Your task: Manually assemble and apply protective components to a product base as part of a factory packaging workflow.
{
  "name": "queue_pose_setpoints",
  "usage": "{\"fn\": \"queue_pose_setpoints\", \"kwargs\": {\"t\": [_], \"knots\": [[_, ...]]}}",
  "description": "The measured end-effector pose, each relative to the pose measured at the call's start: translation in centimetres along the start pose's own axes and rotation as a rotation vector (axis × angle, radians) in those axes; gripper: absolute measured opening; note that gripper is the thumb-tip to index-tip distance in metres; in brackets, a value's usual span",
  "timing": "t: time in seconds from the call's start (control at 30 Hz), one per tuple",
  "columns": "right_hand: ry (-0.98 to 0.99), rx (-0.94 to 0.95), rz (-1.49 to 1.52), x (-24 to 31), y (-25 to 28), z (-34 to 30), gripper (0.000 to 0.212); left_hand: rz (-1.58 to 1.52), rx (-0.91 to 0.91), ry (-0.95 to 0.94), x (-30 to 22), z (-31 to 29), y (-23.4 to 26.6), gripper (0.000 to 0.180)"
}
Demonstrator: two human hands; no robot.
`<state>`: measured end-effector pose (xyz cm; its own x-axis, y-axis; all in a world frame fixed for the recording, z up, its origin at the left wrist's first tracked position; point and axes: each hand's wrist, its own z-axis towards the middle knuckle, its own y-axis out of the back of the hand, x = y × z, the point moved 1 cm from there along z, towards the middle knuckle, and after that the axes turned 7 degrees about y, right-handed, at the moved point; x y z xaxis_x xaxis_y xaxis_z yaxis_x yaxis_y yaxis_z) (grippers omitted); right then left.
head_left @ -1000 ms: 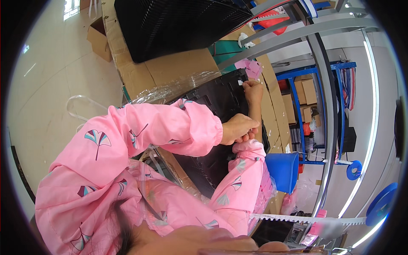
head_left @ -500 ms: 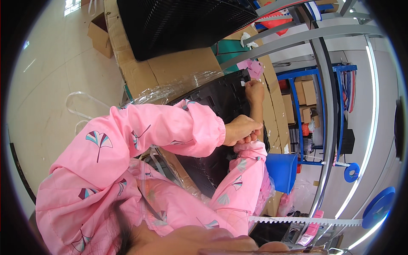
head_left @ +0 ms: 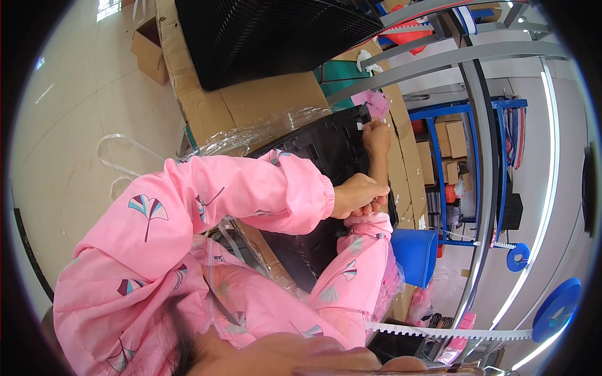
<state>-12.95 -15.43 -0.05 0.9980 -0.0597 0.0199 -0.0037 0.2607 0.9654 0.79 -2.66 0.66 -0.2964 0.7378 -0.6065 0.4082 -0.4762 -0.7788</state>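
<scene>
A black plastic panel (head_left: 338, 141) with moulded ribs and clips lies in front of me, partly under my arms. My right hand (head_left: 376, 135) is at its far right corner, fingers curled in beside a small white patch (head_left: 360, 126). What those fingers hold is hidden. Nearer to me, my left hand (head_left: 359, 194) crosses over by my right forearm, just above the pink right cuff (head_left: 370, 220). Its fingers are closed; whatever is in them cannot be made out.
Another large black ribbed panel (head_left: 269, 44) stands at the back on cardboard (head_left: 269, 97). Clear plastic film (head_left: 251, 130) lies behind the near panel. Pink slips (head_left: 375, 102) and a blue bin (head_left: 415, 257) are to the right, with grey metal rails (head_left: 473, 69) beyond.
Both hands stay in nearly the same places. The whole view has shifted very slightly.
</scene>
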Motion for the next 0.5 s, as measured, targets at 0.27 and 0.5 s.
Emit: {"fn": "queue_pose_setpoints", "kwargs": {"t": [0.27,0.5], "knots": [[0.092,-0.106,0.100,-0.9,-0.9,-0.8,0.017,0.008,0.035,0.039,-0.2,-0.2,-0.1,0.030],[0.155,-0.176,0.236,-0.4,-1.0,-1.4,0.015,-0.005,0.036,0.048,-0.2,-0.2,0.1,0.029]]}}
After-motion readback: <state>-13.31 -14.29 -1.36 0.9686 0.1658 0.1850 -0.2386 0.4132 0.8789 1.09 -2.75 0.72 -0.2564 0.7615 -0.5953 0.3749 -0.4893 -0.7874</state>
